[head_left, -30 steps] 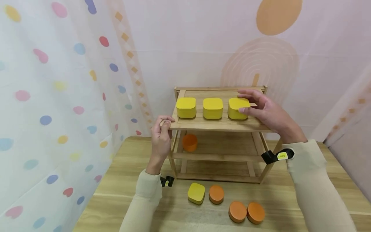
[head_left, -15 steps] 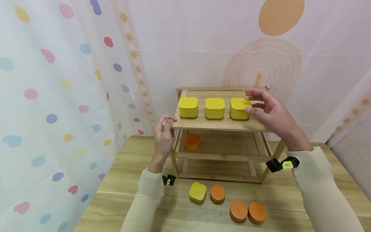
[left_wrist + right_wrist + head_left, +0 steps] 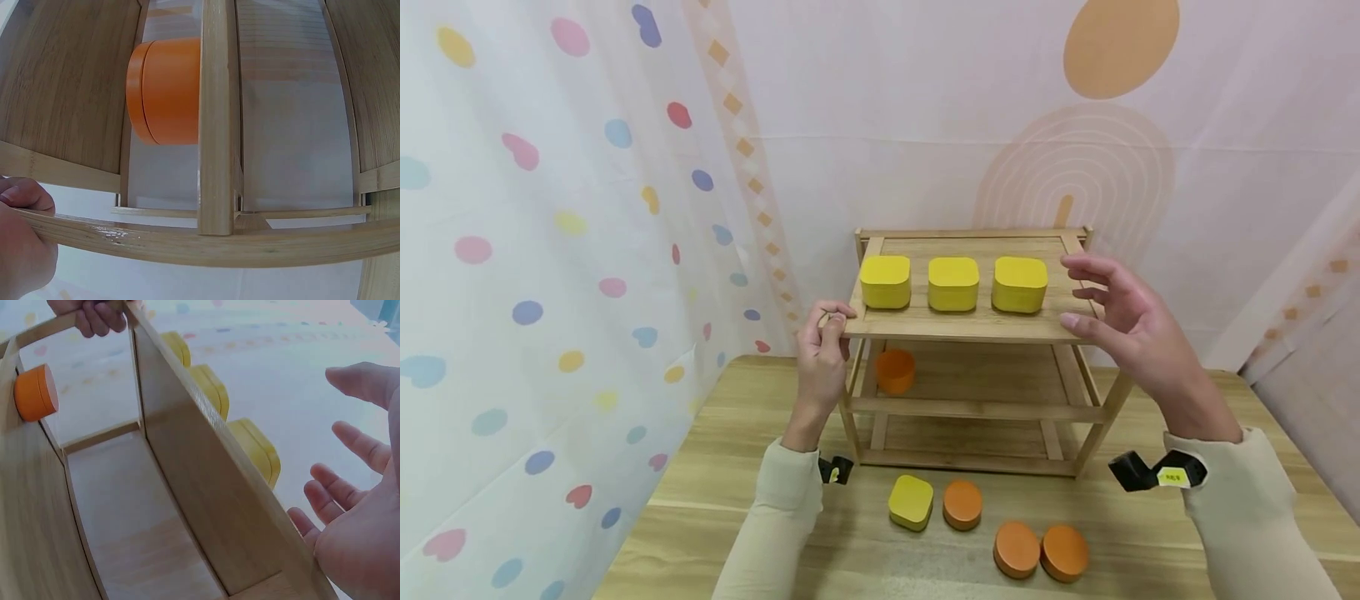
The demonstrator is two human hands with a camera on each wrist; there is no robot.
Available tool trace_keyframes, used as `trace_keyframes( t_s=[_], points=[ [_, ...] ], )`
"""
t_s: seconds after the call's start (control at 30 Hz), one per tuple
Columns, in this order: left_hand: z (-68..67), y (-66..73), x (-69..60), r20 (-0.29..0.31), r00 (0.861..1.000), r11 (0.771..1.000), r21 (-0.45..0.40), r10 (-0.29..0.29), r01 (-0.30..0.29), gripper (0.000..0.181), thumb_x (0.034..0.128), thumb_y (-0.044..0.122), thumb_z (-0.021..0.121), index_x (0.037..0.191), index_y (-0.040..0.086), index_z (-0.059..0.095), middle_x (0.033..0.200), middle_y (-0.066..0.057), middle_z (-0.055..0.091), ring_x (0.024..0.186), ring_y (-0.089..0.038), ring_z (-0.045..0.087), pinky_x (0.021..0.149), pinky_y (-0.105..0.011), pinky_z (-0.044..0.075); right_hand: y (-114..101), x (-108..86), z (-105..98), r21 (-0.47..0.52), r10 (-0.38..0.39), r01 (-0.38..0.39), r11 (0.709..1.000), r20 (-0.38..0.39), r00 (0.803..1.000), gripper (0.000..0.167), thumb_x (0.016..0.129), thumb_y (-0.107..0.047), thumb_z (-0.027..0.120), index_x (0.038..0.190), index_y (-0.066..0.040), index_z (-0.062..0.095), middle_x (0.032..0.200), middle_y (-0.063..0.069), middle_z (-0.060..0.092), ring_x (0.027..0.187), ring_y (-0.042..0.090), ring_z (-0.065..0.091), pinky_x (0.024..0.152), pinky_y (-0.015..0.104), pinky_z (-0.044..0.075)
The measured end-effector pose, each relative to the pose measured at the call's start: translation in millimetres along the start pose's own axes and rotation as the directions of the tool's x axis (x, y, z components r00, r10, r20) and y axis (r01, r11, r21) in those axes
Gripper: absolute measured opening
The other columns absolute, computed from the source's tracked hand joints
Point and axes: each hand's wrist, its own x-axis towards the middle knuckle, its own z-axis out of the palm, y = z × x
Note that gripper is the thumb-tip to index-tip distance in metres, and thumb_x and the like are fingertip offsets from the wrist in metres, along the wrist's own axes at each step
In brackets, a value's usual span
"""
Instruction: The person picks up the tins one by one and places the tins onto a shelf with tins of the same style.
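A three-tier wooden shelf rack (image 3: 970,328) stands on the table. My left hand (image 3: 822,354) grips the front left corner of its top board; the left wrist view shows only part of that hand. Three yellow rounded-square tins sit in a row on top: left tin (image 3: 885,283), middle tin (image 3: 953,285), right tin (image 3: 1019,286). Just right of the right tin, my right hand (image 3: 1138,337) is apart from it, fingers spread and holding nothing. A round orange tin (image 3: 169,90) rests at the left end of the middle tier.
On the table in front of the rack lie another yellow tin (image 3: 911,502) and three round orange tins, one near it (image 3: 962,505) and a close pair, the left tin (image 3: 1017,549) and the right tin (image 3: 1064,552). A patterned curtain (image 3: 587,250) hangs behind and at left.
My right hand has let go of the right yellow tin and moved right and toward me. The left hand keeps its grip on the rack's corner.
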Motion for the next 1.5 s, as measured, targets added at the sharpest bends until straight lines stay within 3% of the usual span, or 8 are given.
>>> trace_keyframes(
  t_s=[0.23,0.37,0.5,0.7,0.9,1.23,1.4,1.5],
  points=[
    [-1.5,1.7,-0.4,-0.012,1.0,1.0,0.013,0.004,-0.003,0.025,0.102,0.011,0.036,0.098,-0.008,0.054,0.053,0.002,0.032,0.045,-0.009,0.028,0.043,-0.02,0.025,2,-19.7,13,0.12,-0.156,0.154,0.981,0.008,0.988,0.059,0.078,0.031,0.048,0.134,0.011,0.046,0.14,0.013,0.046,0.127,0.023,0.044,0.104,0.027,0.037],
    [-1.4,2.2,-0.3,-0.008,1.0,1.0,0.008,0.003,-0.003,0.025,0.1022,0.01,0.037,0.098,-0.008,0.054,0.054,0.002,0.033,0.045,-0.009,0.028,0.043,-0.02,0.025,9,-28.9,25,0.187,-0.291,0.271,0.944,0.088,0.953,0.062,0.074,0.033,0.047,0.133,0.018,0.041,0.141,0.017,0.046,0.128,0.024,0.046,0.106,0.029,0.039],
    [-1.3,2.4,0.2,-0.006,1.0,1.0,0.0,0.01,-0.01,0.026,0.102,0.01,0.036,0.099,-0.008,0.053,0.054,0.002,0.032,0.045,-0.009,0.028,0.043,-0.02,0.025,21,-36.9,41,0.243,-0.33,0.28,0.929,0.196,0.923,0.065,0.073,0.031,0.049,0.136,0.019,0.037,0.143,0.019,0.045,0.125,0.024,0.05,0.108,0.029,0.041],
    [-1.3,3.7,0.2,-0.008,1.0,1.0,0.012,0.01,-0.01,0.026,0.1019,0.012,0.036,0.099,-0.007,0.054,0.054,0.002,0.033,0.045,-0.01,0.029,0.044,-0.02,0.026,44,-53.9,70,0.132,-0.149,0.112,0.985,0.324,0.934,0.057,0.081,0.021,0.059,0.135,0.009,0.044,0.14,0.003,0.05,0.12,0.018,0.052,0.103,0.027,0.044],
    [-2.3,3.9,0.5,-0.008,1.0,1.0,0.014,0.005,-0.005,0.026,0.102,0.013,0.037,0.098,-0.007,0.054,0.052,0.002,0.032,0.045,-0.01,0.029,0.044,-0.02,0.025,69,-70.5,96,0.028,0.013,-0.026,0.999,0.397,0.918,0.05,0.089,0.003,0.067,0.135,-0.002,0.049,0.134,0.008,0.054,0.119,0.016,0.055,0.101,0.029,0.046],
    [-3.5,6.3,0.1,-0.009,1.0,1.0,0.015,0.012,-0.012,0.026,0.1019,0.012,0.038,0.097,-0.008,0.054,0.051,0.002,0.034,0.044,-0.009,0.03,0.043,-0.021,0.026,114,-80.9,119,-0.073,0.196,-0.184,0.98,0.468,0.862,0.049,0.091,-0.013,0.071,0.136,-0.016,0.052,0.128,0.003,0.061,0.115,0.019,0.058,0.099,0.035,0.047],
    [-3.8,7.4,-1.4,-0.016,1.0,1.0,0.014,0.015,-0.015,0.025,0.1014,0.01,0.037,0.096,-0.009,0.054,0.052,0.0,0.035,0.045,-0.009,0.03,0.043,-0.02,0.027,128,-85.8,125,-0.127,0.34,-0.321,0.938,0.495,0.8,0.054,0.09,-0.016,0.072,0.139,-0.021,0.05,0.136,0.003,0.056,0.124,0.029,0.052,0.105,0.048,0.041],
    [-3.9,7.7,-0.9,-0.018,1.0,1.0,0.016,0.022,-0.022,0.025,0.1011,0.01,0.038,0.096,-0.009,0.054,0.053,-0.004,0.035,0.045,-0.009,0.031,0.043,-0.02,0.027,136,-86.4,130,-0.137,0.38,-0.364,0.921,0.52,0.765,0.057,0.089,-0.018,0.074,0.14,-0.021,0.049,0.141,0.007,0.052,0.128,0.036,0.048,0.107,0.055,0.037]
  ],
)
